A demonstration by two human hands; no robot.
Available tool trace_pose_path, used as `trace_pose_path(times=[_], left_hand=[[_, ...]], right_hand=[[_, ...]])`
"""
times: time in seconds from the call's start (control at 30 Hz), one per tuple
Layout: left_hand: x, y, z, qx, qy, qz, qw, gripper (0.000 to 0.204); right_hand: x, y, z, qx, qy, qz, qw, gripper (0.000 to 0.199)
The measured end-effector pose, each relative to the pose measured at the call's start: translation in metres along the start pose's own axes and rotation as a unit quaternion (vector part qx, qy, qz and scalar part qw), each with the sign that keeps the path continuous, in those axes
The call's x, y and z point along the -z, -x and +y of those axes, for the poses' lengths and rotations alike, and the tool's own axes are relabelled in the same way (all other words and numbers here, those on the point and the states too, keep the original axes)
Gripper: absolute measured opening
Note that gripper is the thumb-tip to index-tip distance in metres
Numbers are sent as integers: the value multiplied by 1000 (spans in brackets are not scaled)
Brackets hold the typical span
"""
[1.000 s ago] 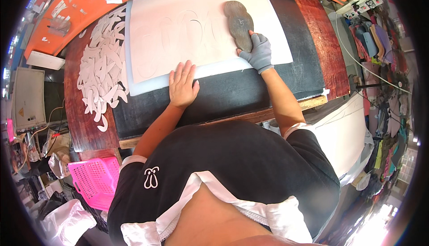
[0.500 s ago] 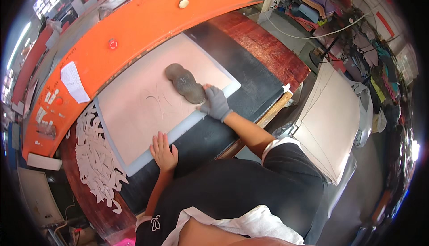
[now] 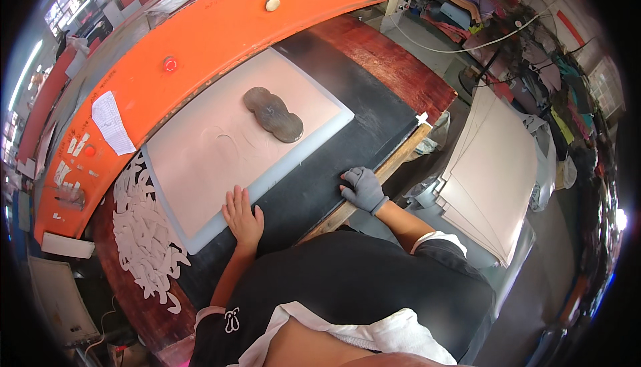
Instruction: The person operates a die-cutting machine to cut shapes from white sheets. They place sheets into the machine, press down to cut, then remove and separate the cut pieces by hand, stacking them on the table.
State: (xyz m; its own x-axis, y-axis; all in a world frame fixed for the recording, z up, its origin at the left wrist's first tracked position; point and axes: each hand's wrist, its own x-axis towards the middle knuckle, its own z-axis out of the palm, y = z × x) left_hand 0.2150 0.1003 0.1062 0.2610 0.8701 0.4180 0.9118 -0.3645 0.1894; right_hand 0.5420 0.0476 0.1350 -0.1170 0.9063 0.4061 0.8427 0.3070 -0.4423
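A pale pink sheet point(image 3: 200, 167) lies on a translucent white cutting board point(image 3: 294, 157) in front of the orange press. On the sheet rests a dark grey-brown, three-lobed block point(image 3: 272, 115), which looks like a cutting die. My left hand point(image 3: 242, 217), bare, is open, its fingers spread flat over the near edge of the sheet and board. Apart from the block, my right hand point(image 3: 364, 189) wears a grey glove with bare fingertips. Its fingers are curled closed at the wooden front edge point(image 3: 327, 225) of the black table surface point(image 3: 360, 113), with nothing visible in them.
The orange press beam point(image 3: 220, 27) spans the back, with a red button point(image 3: 169, 65). Left of the board lies a heap of pale cut pieces point(image 3: 143, 233). A stack of pale sheets point(image 3: 491, 167) stands at my right. Coloured material piles point(image 3: 534, 53) lie beyond.
My right hand has let go of the block and moved back toward me to the table's front edge, its fingers curling. My left hand stays on the sheet's edge.
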Motion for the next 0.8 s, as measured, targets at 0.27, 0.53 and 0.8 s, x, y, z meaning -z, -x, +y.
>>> trace_pose_path(times=[0.27,0.53,0.8], left_hand=[[-54,-57,-112,-29,24,24,999,54],[-73,-47,-119,-20,-9,27,999,55],[-36,-19,-68,-25,111,25,993,34]], right_hand=[[-122,-69,-4,22,19,90,995,11],[-132,-74,-6,6,6,114,993,10],[-133,-70,-16,38,1,102,994,12]])
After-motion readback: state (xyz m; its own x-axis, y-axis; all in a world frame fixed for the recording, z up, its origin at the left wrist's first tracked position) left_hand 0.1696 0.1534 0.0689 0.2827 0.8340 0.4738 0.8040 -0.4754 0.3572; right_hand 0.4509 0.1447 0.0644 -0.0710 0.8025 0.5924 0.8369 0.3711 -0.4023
